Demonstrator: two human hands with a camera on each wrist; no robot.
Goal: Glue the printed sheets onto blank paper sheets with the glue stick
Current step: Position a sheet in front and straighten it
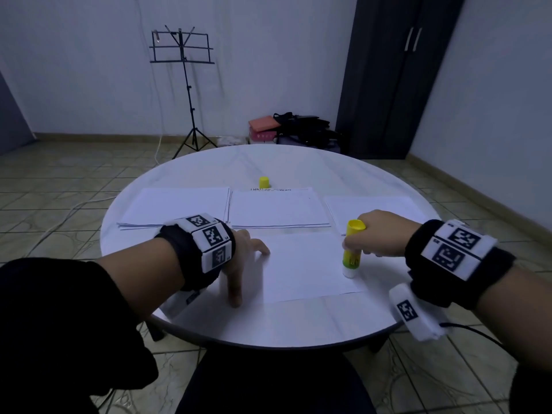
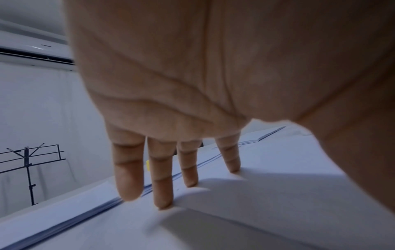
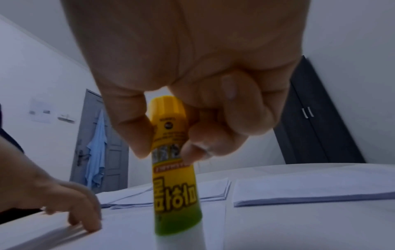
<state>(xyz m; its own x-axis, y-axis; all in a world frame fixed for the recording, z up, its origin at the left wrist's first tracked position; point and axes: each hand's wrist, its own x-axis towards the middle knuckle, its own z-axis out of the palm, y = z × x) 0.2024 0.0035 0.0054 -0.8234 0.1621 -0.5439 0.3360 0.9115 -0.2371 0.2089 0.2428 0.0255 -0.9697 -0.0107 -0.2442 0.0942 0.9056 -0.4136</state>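
While three paper stacks and one yellow cap sit farther back on the round counter, the right hand grips one glue stick upright, its tip on a single sheet; the left hand presses that sheet with straight fingers.

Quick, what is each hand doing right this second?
Left hand: open, straight fingers pressing down on the single white paper sheet.
Right hand: closed around the yellow-green glue stick, its white tip down on that sheet.
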